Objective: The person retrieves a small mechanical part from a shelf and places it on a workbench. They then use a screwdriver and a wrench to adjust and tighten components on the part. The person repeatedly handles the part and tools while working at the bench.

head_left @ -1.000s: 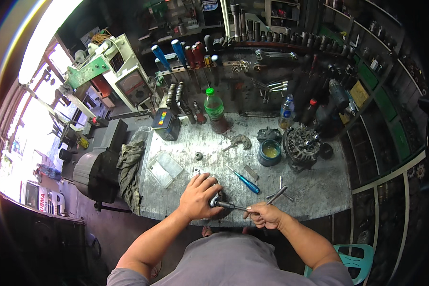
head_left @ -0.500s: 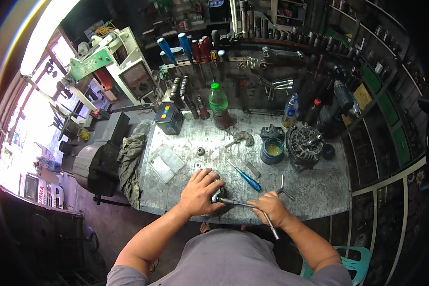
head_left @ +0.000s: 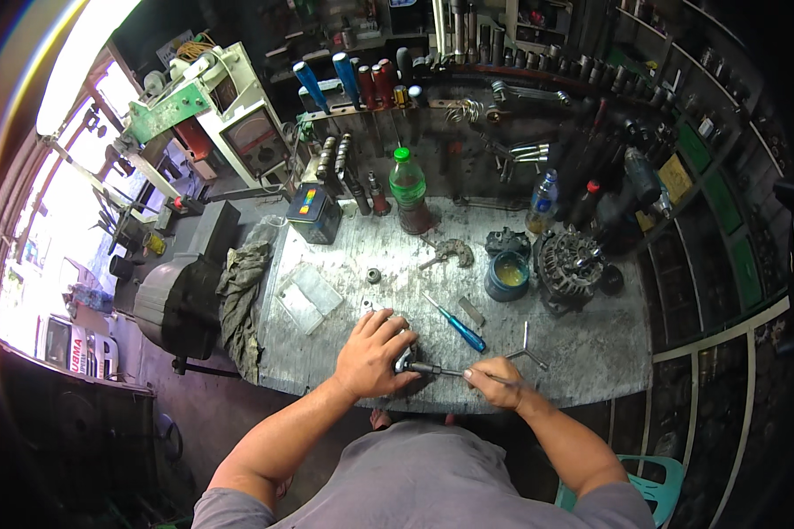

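Note:
My left hand (head_left: 370, 357) is closed over a small metal part (head_left: 402, 360) near the front edge of the workbench, its fingers bent and its thumb on the near side. Most of that part is hidden under the palm. A socket wrench (head_left: 441, 370) lies level, its socket end against the part. My right hand (head_left: 496, 383) is wrapped round the wrench's handle end, where the bar looks blurred. Beyond my hands lie a blue screwdriver (head_left: 460, 328) and a small grey flat block (head_left: 471, 310). A three-armed wrench (head_left: 528, 354) rests just past my right hand.
On the metal workbench (head_left: 582, 353) stand an alternator (head_left: 569, 264), a blue cup of yellowish liquid (head_left: 507, 275), a green-capped bottle (head_left: 408, 189) and a dark battery-like box (head_left: 314, 213). A clear flat case (head_left: 309, 298) and a crumpled rag (head_left: 243, 295) lie left. Sockets and screwdrivers line the back.
My right hand has turned the wrench handle; its bar, which pointed down to the right, now points more nearly straight right. My left hand keeps its place on the part.

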Action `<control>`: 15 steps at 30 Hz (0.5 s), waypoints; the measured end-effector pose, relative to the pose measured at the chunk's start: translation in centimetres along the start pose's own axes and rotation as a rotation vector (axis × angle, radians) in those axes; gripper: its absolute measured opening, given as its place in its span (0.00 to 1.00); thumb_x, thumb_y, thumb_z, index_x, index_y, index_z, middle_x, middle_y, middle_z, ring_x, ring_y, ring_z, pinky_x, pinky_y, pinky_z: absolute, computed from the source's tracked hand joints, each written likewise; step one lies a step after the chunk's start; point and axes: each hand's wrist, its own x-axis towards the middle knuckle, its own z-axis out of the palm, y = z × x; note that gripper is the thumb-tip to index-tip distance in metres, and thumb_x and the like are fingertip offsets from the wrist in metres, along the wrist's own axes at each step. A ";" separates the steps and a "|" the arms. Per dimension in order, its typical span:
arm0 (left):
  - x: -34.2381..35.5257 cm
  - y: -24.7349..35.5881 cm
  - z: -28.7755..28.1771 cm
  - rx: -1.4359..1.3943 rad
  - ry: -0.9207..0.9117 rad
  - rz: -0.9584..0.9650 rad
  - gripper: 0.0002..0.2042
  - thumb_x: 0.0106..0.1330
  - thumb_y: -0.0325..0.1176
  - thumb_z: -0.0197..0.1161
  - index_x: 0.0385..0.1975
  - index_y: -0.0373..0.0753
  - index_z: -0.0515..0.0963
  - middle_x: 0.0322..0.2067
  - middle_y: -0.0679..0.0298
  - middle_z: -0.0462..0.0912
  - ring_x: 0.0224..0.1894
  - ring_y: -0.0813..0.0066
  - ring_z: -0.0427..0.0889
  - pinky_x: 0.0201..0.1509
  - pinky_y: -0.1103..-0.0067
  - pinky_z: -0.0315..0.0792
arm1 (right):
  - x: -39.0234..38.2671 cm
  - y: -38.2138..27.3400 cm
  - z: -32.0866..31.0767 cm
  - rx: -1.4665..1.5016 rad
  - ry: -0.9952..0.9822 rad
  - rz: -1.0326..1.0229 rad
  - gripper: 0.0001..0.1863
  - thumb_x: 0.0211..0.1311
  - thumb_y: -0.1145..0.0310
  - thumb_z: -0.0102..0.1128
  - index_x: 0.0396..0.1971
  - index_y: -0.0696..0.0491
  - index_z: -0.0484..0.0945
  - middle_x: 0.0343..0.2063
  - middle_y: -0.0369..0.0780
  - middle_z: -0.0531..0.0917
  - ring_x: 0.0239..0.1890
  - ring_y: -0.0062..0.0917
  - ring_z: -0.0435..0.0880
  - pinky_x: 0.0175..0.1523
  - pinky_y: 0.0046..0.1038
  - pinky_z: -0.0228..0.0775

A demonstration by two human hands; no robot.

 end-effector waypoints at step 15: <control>-0.1 -0.3 -0.4 -0.007 -0.052 0.022 0.36 0.54 0.54 0.84 0.64 0.48 0.83 0.66 0.58 0.80 0.77 0.45 0.72 0.83 0.48 0.65 | -2.4 -1.0 0.8 -0.639 0.353 -0.571 0.18 0.65 0.70 0.77 0.55 0.48 0.93 0.28 0.34 0.79 0.35 0.32 0.79 0.52 0.37 0.68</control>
